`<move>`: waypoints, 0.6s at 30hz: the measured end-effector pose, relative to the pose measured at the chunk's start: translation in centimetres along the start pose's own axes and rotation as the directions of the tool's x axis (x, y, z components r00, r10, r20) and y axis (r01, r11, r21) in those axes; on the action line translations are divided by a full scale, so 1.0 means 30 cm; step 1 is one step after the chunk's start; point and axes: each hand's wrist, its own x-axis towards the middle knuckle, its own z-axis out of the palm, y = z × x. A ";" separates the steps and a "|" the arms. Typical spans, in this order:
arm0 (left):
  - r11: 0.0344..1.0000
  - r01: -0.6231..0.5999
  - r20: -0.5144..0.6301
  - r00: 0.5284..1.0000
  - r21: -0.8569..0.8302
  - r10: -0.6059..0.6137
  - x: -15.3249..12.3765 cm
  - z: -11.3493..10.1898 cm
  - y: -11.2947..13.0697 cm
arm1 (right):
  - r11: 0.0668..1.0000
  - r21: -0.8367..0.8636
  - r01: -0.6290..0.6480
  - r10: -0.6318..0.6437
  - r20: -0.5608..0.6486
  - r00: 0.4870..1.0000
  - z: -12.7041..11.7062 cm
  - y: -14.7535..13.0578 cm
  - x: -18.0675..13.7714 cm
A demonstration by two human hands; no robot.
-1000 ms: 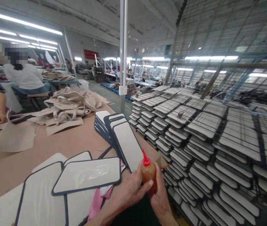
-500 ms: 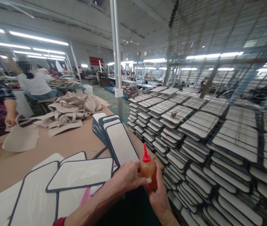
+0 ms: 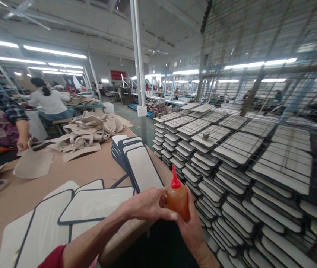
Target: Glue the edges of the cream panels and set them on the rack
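Between my hands, just off the table's near edge, a squeeze bottle (image 3: 178,203) of amber liquid with a red pointed nozzle stands upright. My left hand (image 3: 154,204) grips it from the left, thumb across its front. From the right and below, my right hand (image 3: 190,230) wraps round the bottle. Left of my hands, a white panel with dark edging (image 3: 97,204) rests on other pale panels (image 3: 46,223). Beyond my left hand lies a fanned stack of narrow dark-edged panels (image 3: 143,165).
To the right, wire racks (image 3: 239,145) hold many layers of dark-edged panels. Beige bag pieces (image 3: 88,128) are heaped on the brown table (image 3: 97,167). At the left, a co-worker's hand (image 3: 22,142) touches a beige piece (image 3: 34,163). A white post (image 3: 138,56) rises beyond the table.
The view has shifted slightly left. The bottle has risen a little, and more of its amber body shows. The left forearm has shifted, revealing the table's near edge; both hands still hold the bottle.
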 end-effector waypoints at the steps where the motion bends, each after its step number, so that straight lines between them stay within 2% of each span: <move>1: 1.000 0.003 0.020 1.000 -0.023 -0.002 -0.001 -0.006 0.005 | 0.999 0.027 -0.026 0.026 -0.003 1.000 -0.004 0.001 0.002; 7: 0.995 0.043 0.021 0.999 -0.092 -0.041 0.014 -0.022 0.004 | 0.957 0.249 -0.147 0.139 0.050 0.989 -0.020 -0.046 0.016; 11: 0.957 0.025 0.077 0.997 -0.288 -0.003 0.022 -0.024 -0.036 | 0.893 0.402 -0.202 0.175 0.104 0.979 -0.026 -0.058 0.021; 14: 0.863 0.005 0.090 0.995 -0.505 0.047 0.013 -0.025 -0.055 | 0.838 0.501 -0.216 0.178 0.122 0.976 -0.033 -0.044 0.013; 18: 0.676 0.012 0.019 1.000 -0.736 0.003 -0.008 -0.014 -0.055 | 0.759 0.603 -0.244 0.190 0.153 0.970 -0.055 -0.049 0.003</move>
